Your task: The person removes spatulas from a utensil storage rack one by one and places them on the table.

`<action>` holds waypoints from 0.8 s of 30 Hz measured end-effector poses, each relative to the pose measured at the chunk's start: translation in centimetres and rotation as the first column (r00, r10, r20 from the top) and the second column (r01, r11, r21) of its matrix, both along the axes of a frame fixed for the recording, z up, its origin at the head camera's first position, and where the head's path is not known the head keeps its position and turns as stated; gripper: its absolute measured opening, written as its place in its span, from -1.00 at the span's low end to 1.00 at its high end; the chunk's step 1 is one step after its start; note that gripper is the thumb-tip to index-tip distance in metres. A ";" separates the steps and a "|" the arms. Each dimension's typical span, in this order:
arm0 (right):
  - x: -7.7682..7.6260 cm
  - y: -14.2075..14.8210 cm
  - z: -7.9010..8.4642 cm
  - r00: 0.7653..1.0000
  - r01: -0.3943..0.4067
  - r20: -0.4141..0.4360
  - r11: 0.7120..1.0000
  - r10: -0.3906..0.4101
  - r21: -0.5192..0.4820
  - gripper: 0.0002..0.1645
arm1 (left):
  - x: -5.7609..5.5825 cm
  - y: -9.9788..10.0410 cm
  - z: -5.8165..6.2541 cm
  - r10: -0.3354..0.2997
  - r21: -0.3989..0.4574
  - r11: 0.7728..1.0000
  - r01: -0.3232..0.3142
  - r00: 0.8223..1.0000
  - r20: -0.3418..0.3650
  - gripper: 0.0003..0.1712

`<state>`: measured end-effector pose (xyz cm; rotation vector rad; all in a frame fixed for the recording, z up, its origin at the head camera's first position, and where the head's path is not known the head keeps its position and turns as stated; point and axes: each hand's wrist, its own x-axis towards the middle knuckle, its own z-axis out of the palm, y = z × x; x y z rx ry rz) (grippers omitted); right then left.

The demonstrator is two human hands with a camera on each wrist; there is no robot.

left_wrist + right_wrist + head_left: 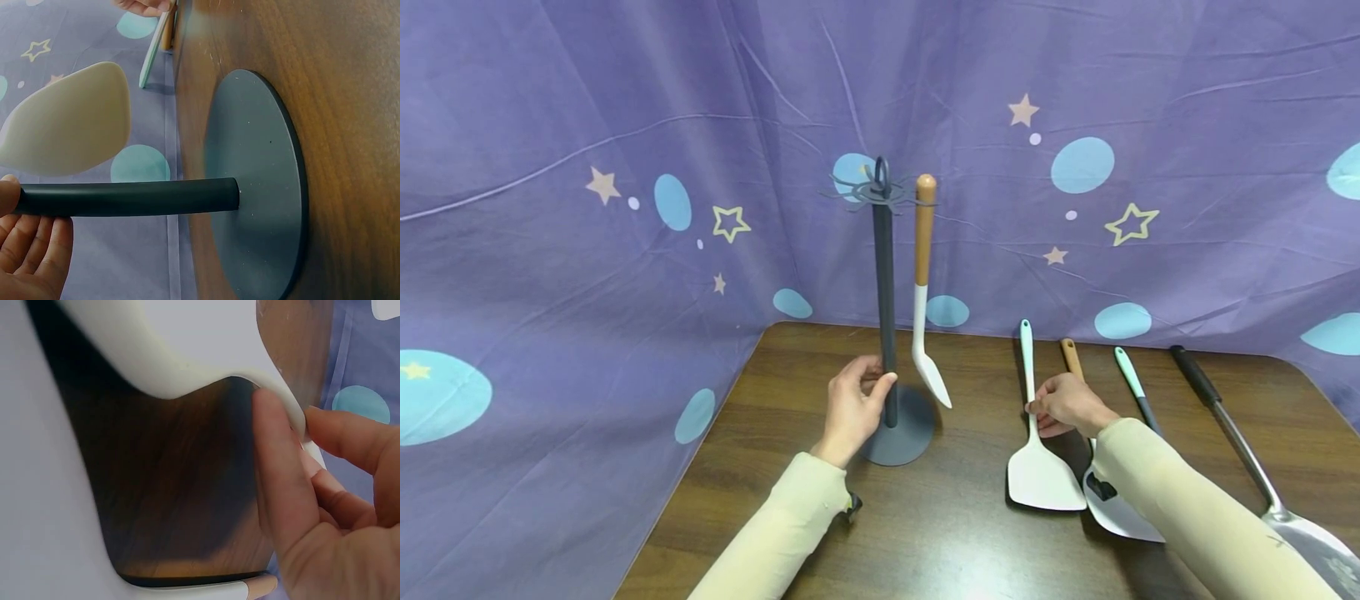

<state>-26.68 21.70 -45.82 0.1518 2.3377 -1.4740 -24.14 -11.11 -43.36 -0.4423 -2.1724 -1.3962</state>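
Note:
My left hand [853, 408] grips the lower pole [886, 317] of a dark grey utensil stand, thumb on one side and fingers behind. The stand's round base [256, 156] rests on the table. From a hook of its top ring [880, 193] hangs a white spatula with a wooden handle [922, 242], head downward. To the right, my right hand [1067, 404] pinches the white shaft of a turner with a mint handle end [1027, 342]. The turner's broad white blade [1043, 479] lies low over the table; whether it touches is unclear. Thumb and fingers [281, 469] meet at its neck.
Right of the pinched turner lie a wooden-handled white turner [1123, 517], partly under my right sleeve, a mint-and-dark-handled utensil [1131, 375] and a steel turner with a black handle [1195, 375]. A purple patterned cloth [970, 83] hangs behind the wooden table [970, 533].

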 end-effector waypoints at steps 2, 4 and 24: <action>0.0 0.0 0.0 1.000 -0.006 0.005 1.000 0.006 -0.002 -0.92 | 0.0 0.0 0.0 0.001 0.001 1.000 -0.001 1.000 -0.001 -0.83; 0.0 -0.1 -0.1 1.000 -0.002 0.014 1.000 0.002 -0.002 -0.92 | 0.0 0.0 0.0 0.001 0.001 1.000 -0.001 1.000 -0.006 -0.83; -0.2 0.2 -0.6 0.999 -0.026 0.039 1.000 0.026 -0.001 -0.89 | 0.1 0.0 0.1 -0.003 -0.005 1.000 0.003 1.000 -0.004 -0.83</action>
